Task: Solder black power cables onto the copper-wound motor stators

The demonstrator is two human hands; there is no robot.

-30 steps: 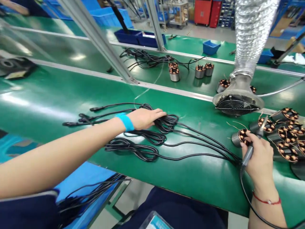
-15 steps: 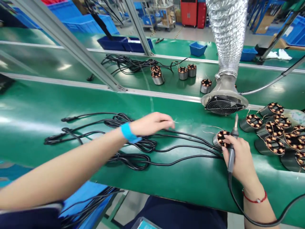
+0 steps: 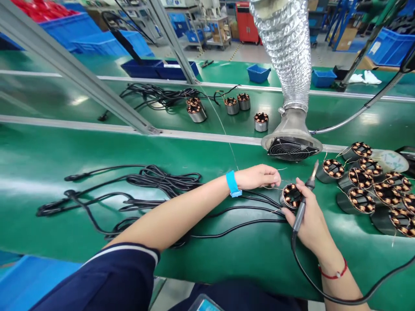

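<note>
My left hand, with a blue band at the wrist, is closed in a pinch. A thin solder wire comes down from above to this hand, and a short end sticks out past the fingertips. Just right of those fingertips stands a motor stator with copper windings and loose lead wires. My right hand grips a soldering iron against its palm, the tip pointing up and away. Its thumb and fingers also rest around the stator's right side. Several black power cords run to the stator's left side.
Several wound stators cluster at the right. A fume extraction hood hangs over the bench behind my hands. Coiled cords lie at the left. Beyond a metal rail stand more stators and a cord bundle.
My left hand has moved right, close to the stator. The right hand still holds the iron beside the stator, its fingers shifted a little. The whole view has shifted slightly.
</note>
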